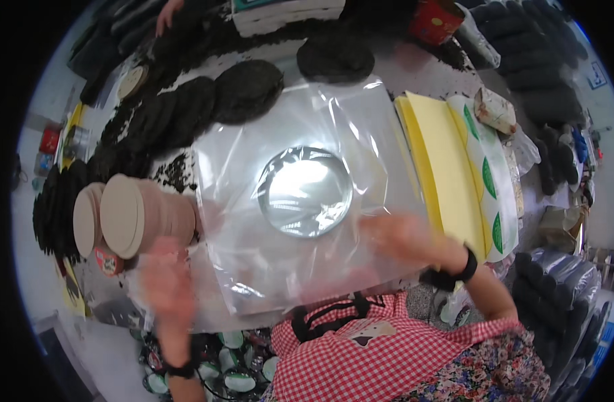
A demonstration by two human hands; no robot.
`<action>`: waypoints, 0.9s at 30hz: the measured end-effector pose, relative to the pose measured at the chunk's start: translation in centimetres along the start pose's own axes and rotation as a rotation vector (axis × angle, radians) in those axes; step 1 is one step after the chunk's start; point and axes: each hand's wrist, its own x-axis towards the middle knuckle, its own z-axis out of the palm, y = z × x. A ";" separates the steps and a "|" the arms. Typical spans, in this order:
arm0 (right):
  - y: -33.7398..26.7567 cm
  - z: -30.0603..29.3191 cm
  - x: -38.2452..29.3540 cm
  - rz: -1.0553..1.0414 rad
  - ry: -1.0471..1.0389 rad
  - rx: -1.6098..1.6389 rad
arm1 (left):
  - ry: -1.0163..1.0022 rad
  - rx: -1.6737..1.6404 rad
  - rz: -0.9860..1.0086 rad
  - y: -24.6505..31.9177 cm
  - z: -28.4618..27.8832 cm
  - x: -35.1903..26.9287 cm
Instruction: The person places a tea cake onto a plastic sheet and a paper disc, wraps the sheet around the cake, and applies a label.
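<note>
Clear plastic sheets lie spread on the work surface before me, with a round, shiny mirror-like disc at their middle. My left hand, blurred, is at the lower left, just below a row of round beige discs that stand on edge. To the right of the shiny disc, my right hand is over the sheets, blurred as well. Whether either hand holds anything is not clear. Dark, round, flat cakes lie beyond the sheets, one of them at the far edge.
Yellow sheets and a white sheet with green prints lie at the right. Dark crumbs litter the left. A red container stands at the far right. Another person's hand shows at the top left.
</note>
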 end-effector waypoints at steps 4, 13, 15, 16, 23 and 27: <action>13.0 -8.7 12.0 0.160 0.447 -0.578 | 0.129 0.743 0.033 -3.9 -6.9 5.6; 31.1 -7.9 22.7 1.016 0.476 -0.343 | -0.295 0.865 -0.093 -1.5 -8.4 5.6; 32.2 -8.9 22.7 1.006 0.575 -0.177 | -0.327 0.854 -0.168 -1.3 -8.2 5.9; 32.5 -9.5 22.6 0.991 0.676 -0.015 | -0.337 0.858 -0.172 -1.5 -8.4 5.8; 33.5 -14.4 14.4 0.817 0.930 0.285 | -0.053 0.941 -0.030 -3.0 -11.1 4.1; 25.9 -15.7 7.9 0.400 1.037 0.670 | 0.107 1.120 0.232 -4.3 -5.5 4.0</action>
